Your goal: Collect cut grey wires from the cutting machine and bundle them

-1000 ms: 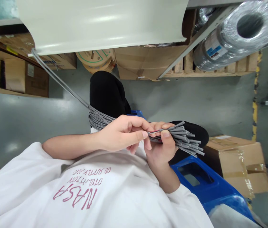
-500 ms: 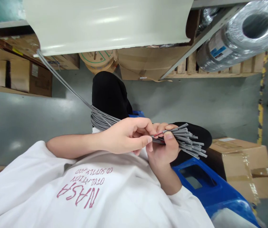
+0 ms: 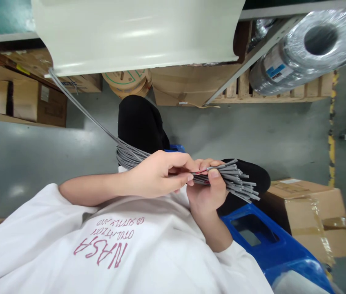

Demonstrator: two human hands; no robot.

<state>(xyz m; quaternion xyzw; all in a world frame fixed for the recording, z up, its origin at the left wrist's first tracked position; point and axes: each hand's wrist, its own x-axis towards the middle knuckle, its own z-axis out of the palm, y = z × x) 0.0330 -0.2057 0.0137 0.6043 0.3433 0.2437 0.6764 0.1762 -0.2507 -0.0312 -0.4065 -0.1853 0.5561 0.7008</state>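
A bundle of thin grey cables (image 3: 240, 181) lies across my right hand (image 3: 206, 190), which is closed around it with the thumb pressing on top. The grey ends fan out past the thumb to the right. Just left of that thumb, a short red length of wire (image 3: 202, 170) shows on one cable. My left hand (image 3: 160, 173) reaches over palm down, its thumb and fingers pinched on this cable beside the red part. Behind the left wrist the looped cable lengths (image 3: 130, 154) rest by the black-clad knee; the fingers hide part of the bundle.
Several cable strands (image 3: 82, 108) run up to the hanging pale sheet (image 3: 136, 36) at the bench edge. A blue stool (image 3: 271, 253) and a taped carton (image 3: 313, 220) are at right. Film-wrapped rolls (image 3: 320, 41) lie on a pallet, with cartons (image 3: 25, 98) at left.
The view has shifted slightly. Both hands and the fanned cable ends sit a little further left in the picture, with the grips unchanged.
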